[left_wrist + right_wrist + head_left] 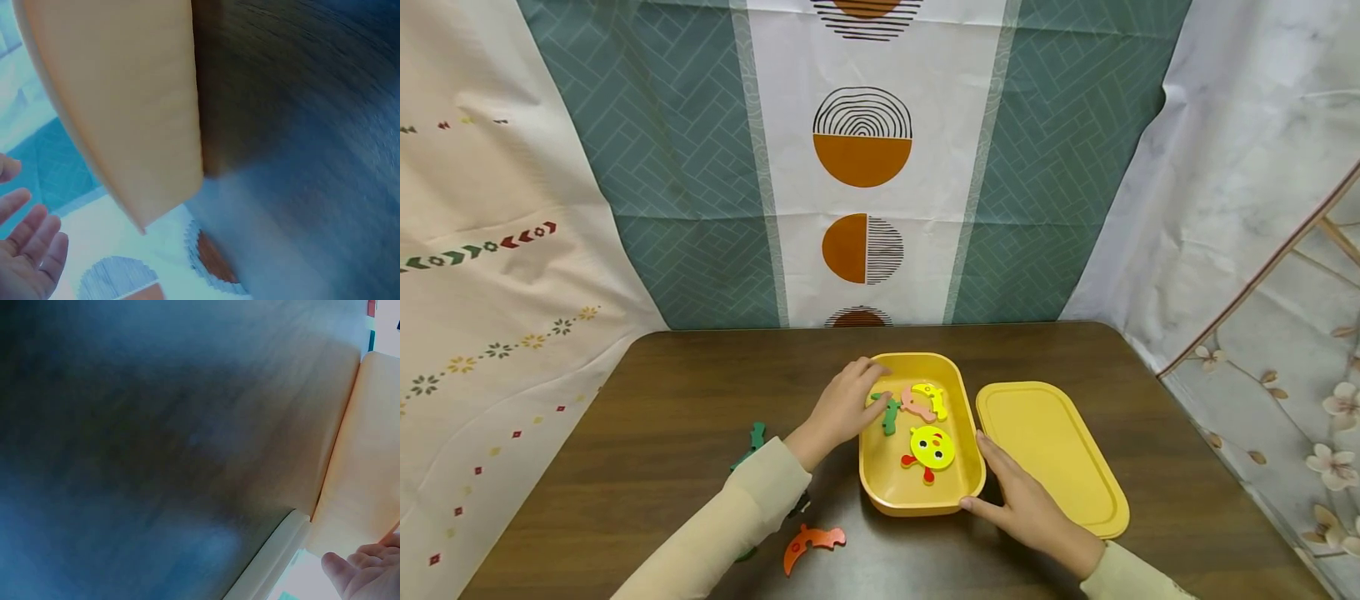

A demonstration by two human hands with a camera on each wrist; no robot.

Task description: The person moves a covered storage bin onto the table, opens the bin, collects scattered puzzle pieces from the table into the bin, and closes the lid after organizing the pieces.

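A yellow plastic box stands on the table with several puzzle-like pieces inside: a green piece, a pink piece, a yellow piece and a round yellow face piece with red parts. My left hand reaches over the box's left rim, its thumb close to the green piece. Its fingers look loosely bent and hold nothing in the left wrist view. At the box's front right corner, my right hand rests with thumb and fingers spread and fairly straight, touching the side.
A yellow lid lies flat on the table right of the box. Left of the box are an orange piece and a dark green piece. Other dark pieces are partly hidden beneath my left sleeve. Patterned cloth hangs behind.
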